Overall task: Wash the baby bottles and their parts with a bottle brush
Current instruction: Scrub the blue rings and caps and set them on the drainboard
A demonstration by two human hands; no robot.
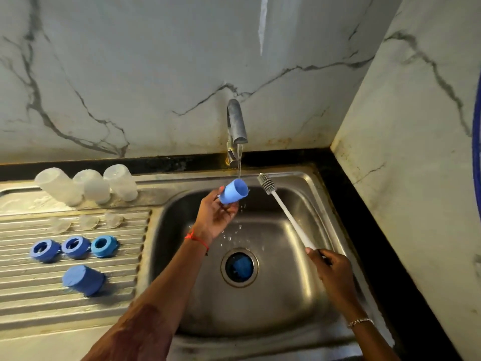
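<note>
**Blue cap [233, 191] held under the running tap [235, 123]**

We see the left hand [217, 217] raised over the sink [286, 295], its fingers and thumb curled round the blue cap. The cap is tilted, with its open mouth facing up and to the right. A thin stream of water [239, 162] falls from the tap and meets the cap at its rim, and droplets scatter below the hand. A red thread [196, 238] circles that wrist.

The right hand [330, 267] grips the lower end of the bottle brush [283, 212] by its white handle. The brush slants up and to the left across the basin. Its grey head [266, 183] sits just beside the cap, to the right of the stream and apart from the cap. We notice a thin bracelet [360, 321] on that wrist.

On the ribbed drainboard [26, 295] to the left the other parts lie in rows. At the back stand three clear bottles [92, 186], mouths down, close together. In front of them we make out three clear teats [88, 221], hard to see against the metal. Next comes a row of three blue screw rings [75, 246], side by side. Nearest us a second blue cap [83, 280] lies alone, closed end up.

The drain [239, 267] at the bottom of the basin shows something blue inside; we cannot tell what it is.
</note>
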